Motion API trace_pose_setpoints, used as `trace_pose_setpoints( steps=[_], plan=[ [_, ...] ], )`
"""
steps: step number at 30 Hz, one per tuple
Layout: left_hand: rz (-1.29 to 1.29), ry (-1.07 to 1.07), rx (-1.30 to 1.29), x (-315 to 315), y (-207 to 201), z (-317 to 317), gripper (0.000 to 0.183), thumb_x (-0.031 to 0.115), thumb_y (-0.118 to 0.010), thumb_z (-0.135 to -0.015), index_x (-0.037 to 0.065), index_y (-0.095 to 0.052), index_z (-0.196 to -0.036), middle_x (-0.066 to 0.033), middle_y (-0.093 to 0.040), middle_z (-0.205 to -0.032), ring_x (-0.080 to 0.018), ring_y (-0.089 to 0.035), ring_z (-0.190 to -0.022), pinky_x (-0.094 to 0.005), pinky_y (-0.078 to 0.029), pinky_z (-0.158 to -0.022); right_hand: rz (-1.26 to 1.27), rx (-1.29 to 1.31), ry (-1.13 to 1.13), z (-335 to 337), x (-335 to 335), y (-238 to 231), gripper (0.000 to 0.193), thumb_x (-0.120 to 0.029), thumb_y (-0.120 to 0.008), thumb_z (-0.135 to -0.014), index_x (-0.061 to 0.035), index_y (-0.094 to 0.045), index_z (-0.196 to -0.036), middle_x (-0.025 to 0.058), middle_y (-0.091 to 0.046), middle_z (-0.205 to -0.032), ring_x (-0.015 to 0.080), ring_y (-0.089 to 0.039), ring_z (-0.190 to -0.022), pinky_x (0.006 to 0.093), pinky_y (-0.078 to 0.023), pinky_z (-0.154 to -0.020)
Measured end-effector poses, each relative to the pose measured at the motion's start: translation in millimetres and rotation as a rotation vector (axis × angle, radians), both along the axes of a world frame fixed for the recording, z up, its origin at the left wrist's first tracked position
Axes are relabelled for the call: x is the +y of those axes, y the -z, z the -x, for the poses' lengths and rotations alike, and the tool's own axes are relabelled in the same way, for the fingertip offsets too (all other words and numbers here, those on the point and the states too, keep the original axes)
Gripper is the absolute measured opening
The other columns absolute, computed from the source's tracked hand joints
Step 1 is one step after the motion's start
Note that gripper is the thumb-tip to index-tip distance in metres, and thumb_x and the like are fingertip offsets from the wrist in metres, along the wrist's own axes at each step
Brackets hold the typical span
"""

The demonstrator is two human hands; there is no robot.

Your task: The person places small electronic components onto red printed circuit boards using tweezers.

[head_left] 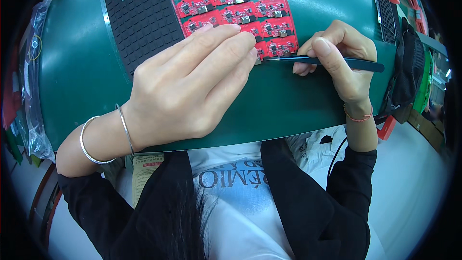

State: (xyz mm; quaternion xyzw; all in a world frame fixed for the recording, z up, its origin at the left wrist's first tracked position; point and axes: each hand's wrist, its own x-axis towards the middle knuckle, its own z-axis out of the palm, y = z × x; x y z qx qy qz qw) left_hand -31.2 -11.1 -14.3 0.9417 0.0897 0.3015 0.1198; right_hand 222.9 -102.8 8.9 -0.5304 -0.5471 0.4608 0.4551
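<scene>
The left hand (192,82) lies flat, fingers extended, pressing the near edge of the red circuit-board panel (231,5) on the green table (77,67); a black grid tray (139,14) sits just left. The right hand (341,58) pinches dark tweezers (322,61), tip touching the panel's near-right corner.

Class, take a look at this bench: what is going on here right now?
A person works at a green mat. The left hand presses flat on a panel of small red circuit boards, fingertips at its near edge. The right hand holds dark tweezers, tip at the nearest board. A black grid tray lies beside the panel.
</scene>
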Motion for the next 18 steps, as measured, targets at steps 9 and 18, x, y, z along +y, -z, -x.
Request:
trace_pose_setpoints(
  steps=[9, 18],
  plan=[
    [-0.021, -0.012, -0.041, -0.8, 3.3, -0.5, 0.031, -0.005, -0.077, -0.071, -0.005, -0.074, -0.102, -0.0146, -0.072, -0.106, -0.0297, -0.075, -0.096, -0.0360, -0.064, -0.083, -0.006, -0.007, 0.026, 4.9, -1.6, 1.2, 0.017, -0.008, -0.070, -0.099, 0.0037, -0.066, -0.088, 0.0099, -0.071, -0.078, 0.0158, -0.074, -0.070, 0.0236, -0.059, -0.059],
    [-0.036, -0.024, -0.064, -0.2, 5.8, -1.2, 0.030, -0.005, -0.076, -0.071, -0.005, -0.074, -0.100, -0.0136, -0.073, -0.104, -0.0289, -0.075, -0.095, -0.0349, -0.064, -0.081, 0.006, -0.033, 0.051, 8.5, -1.4, -1.1, 0.017, -0.008, -0.068, -0.100, 0.0038, -0.066, -0.087, 0.0104, -0.071, -0.077, 0.0147, -0.073, -0.068, 0.0239, -0.058, -0.059]
  ],
)
